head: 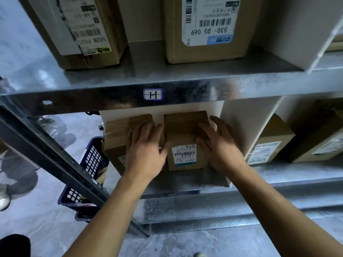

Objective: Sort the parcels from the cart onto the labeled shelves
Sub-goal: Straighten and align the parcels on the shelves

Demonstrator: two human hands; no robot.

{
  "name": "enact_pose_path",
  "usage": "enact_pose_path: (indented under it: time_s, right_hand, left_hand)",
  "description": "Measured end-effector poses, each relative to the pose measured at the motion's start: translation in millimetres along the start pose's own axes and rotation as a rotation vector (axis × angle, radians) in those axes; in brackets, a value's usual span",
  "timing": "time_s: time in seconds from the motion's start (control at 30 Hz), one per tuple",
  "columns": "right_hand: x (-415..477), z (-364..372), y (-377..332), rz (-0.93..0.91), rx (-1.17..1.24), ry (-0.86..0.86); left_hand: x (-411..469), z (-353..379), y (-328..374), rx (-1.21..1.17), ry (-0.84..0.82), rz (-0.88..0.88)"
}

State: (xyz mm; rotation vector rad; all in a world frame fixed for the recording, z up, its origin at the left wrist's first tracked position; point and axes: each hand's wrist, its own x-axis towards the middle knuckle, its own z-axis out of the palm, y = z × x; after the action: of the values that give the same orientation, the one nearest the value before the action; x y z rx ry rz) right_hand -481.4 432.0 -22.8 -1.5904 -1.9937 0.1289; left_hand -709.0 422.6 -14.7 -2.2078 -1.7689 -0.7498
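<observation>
So the small cardboard parcel [185, 130] is sitting on the metal shelf [185, 179] in the bay right under the "H" tag [153, 94], which is stuck on the front edge of the shelf above. It has a white barcode label [184, 154] facing out with some handwritten digits along the top. Both hands are on it. The left hand [146, 151] is flat against its left side with the fingers pretty much straight and together, thumb touching the front. The right hand [220, 145] is on the right side with the fingers spread out and lying over the top edge. Neither one is really curled around it, more like pressing from both sides. Just beside it on the left is a taped brown box [117, 138], partly behind the left hand. A white divider panel [239, 127] closes off the bay on the right, and past it there are two more labelled cartons [272, 141]. Up top sit a bigger carton marked 530- D5 069 [204, 51] and a scuffed one [104, 56]. A blue plastic basket [92, 160] is down on the floor to the left.
</observation>
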Motion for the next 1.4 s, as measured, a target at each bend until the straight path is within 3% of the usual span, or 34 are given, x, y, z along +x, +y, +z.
enact_pose_path:
  time_s: [0.27,0.4,0.57,1.3,1.4]
  right_hand:
    - [17,7,-56,-0.298,-0.027,-0.078]
    - [33,21,-87,-0.321,-0.064,-0.249]
    - [42,37,-102,-0.315,-0.112,-0.311]
    - [23,53,-113,-0.299,-0.058,-0.087]
    - [16,38,-106,-0.267,-0.086,-0.048]
  left_hand:
    - [-19,-22,-53,0.007,0.025,-0.166]
    - [-30,-30,-68,-0.023,0.041,-0.239]
    - [-36,-33,-79,-0.117,-0.045,-0.362]
    - [-38,-33,-91,-0.115,-0.057,-0.324]
    - [-40,-43,-84,-0.151,0.017,-0.27]
